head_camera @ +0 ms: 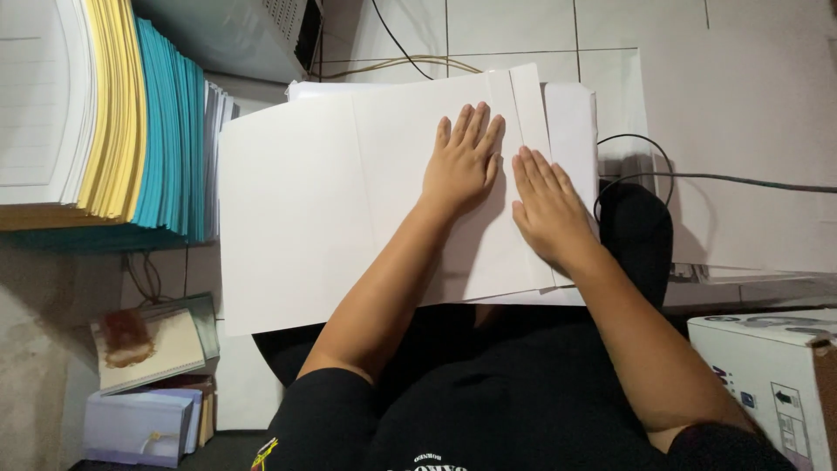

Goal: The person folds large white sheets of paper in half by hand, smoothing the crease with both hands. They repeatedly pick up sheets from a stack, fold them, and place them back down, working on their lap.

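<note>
A large white sheet of paper (305, 201) lies across my lap, with creases running down it and a narrow folded strip near its right edge. My left hand (465, 157) lies flat on the sheet, fingers together and pointing away from me. Just to its right, my right hand (547, 205) also lies flat, palm down on the folded strip. Neither hand grips anything. More white sheets (575, 122) lie underneath, showing at the right and top edges.
A tall stack of white, yellow and teal paper (113, 113) stands at the left. Notebooks (148, 344) lie on the floor at lower left. A white cardboard box (776, 384) sits at lower right. Black cables (697, 177) cross the tiled floor.
</note>
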